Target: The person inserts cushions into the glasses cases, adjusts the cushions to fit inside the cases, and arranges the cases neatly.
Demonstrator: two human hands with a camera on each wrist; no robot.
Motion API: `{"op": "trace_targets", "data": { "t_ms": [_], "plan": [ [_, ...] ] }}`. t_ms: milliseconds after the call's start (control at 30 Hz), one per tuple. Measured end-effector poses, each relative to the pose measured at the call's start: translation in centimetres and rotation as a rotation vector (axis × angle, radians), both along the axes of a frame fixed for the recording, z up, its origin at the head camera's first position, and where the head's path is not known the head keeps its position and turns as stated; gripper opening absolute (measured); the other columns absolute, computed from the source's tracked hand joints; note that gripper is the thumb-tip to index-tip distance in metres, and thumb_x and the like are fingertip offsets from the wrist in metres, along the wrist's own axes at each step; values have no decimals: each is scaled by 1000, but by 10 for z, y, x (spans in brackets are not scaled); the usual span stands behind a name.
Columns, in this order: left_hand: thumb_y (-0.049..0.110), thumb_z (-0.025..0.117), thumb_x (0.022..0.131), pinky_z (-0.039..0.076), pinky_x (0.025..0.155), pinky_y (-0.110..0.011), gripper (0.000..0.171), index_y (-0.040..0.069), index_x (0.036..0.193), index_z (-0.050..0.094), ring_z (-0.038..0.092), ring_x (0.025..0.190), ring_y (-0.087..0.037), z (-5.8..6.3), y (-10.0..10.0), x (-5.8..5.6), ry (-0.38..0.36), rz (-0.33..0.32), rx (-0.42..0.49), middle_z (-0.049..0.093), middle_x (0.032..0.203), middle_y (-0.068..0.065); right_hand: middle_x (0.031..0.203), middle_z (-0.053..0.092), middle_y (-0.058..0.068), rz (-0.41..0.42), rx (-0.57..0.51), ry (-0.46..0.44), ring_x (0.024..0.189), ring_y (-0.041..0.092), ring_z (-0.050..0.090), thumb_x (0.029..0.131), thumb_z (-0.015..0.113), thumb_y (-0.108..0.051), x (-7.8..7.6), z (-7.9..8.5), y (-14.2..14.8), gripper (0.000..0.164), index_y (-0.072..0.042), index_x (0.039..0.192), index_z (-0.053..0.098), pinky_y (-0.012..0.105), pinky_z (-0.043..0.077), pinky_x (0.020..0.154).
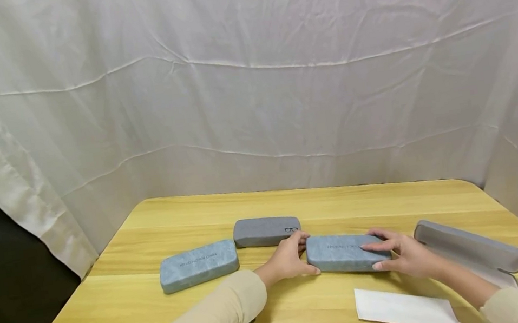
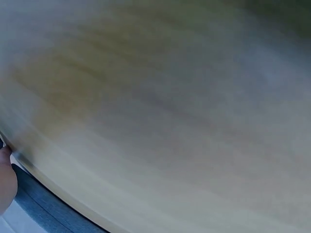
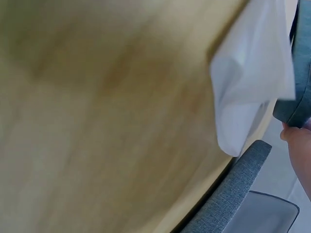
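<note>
A blue marbled glasses case (image 1: 342, 254) with dark lettering on its lid is between my hands, closed. My left hand (image 1: 288, 260) grips its left end, thumb at the front corner and fingers at the back. At the other end my right hand (image 1: 406, 255) holds it, with fingers over the lid and thumb along the front. The right wrist view shows the fingers at the end of this blue case (image 3: 302, 92). Behind my left fingers lies a grey glasses case (image 1: 265, 230) with a small spectacles print.
A second blue glasses case (image 1: 199, 266) lies at the left. To the right, an open grey case (image 1: 472, 248) sits partly behind my right forearm. A folded white cloth (image 1: 406, 307) lies in front on the wooden table (image 1: 187, 214). White curtains (image 1: 251, 102) surround the table's back.
</note>
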State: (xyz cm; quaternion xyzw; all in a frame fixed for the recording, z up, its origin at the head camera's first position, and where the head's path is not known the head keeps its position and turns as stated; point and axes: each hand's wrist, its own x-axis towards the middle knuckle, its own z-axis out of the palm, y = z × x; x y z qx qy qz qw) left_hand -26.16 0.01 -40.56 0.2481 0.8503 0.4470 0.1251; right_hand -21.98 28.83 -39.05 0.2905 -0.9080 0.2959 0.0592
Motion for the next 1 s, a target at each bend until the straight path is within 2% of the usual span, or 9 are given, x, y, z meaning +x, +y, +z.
{"op": "trace_targets", "data": {
  "t_ms": [133, 200, 533, 767, 1000],
  "plan": [
    [17, 79, 73, 43, 101, -32, 78, 5, 137, 36, 45, 127, -26, -1, 2, 1, 24, -15, -35, 45, 134, -13, 131, 47, 29, -30, 10, -63, 118, 51, 43, 76, 74, -30, 4, 0, 1, 43, -11, 114, 67, 48, 48, 88],
    [18, 79, 73, 44, 100, -32, 78, 5, 137, 37, 46, 127, -26, -2, 2, 2, 36, -15, -57, 45, 135, -13, 132, 46, 30, -36, 5, -98, 120, 53, 41, 76, 73, -31, 5, 0, 1, 45, -10, 115, 66, 55, 44, 87],
    [19, 78, 75, 44, 100, -35, 79, 2, 139, 35, 45, 128, -28, 3, 7, 2, 82, -9, -83, 43, 139, -15, 132, 47, 29, -62, 38, -42, 118, 51, 43, 75, 75, -24, 2, 1, 2, 52, -5, 122, 61, 53, 47, 84],
    [17, 78, 74, 46, 97, -34, 79, 0, 139, 36, 48, 124, -28, 6, 13, 1, 103, 29, -106, 46, 136, -16, 132, 47, 28, -76, 68, -34, 118, 51, 44, 76, 75, -25, -1, 4, 1, 55, -3, 124, 59, 55, 47, 84],
    [14, 79, 73, 44, 99, -39, 80, -1, 138, 36, 46, 126, -30, 9, 18, 0, 130, 76, -139, 46, 138, -18, 132, 47, 29, -71, 89, -41, 117, 50, 45, 77, 74, -27, -6, 8, 0, 55, -4, 124, 58, 55, 46, 84]
  ]
}}
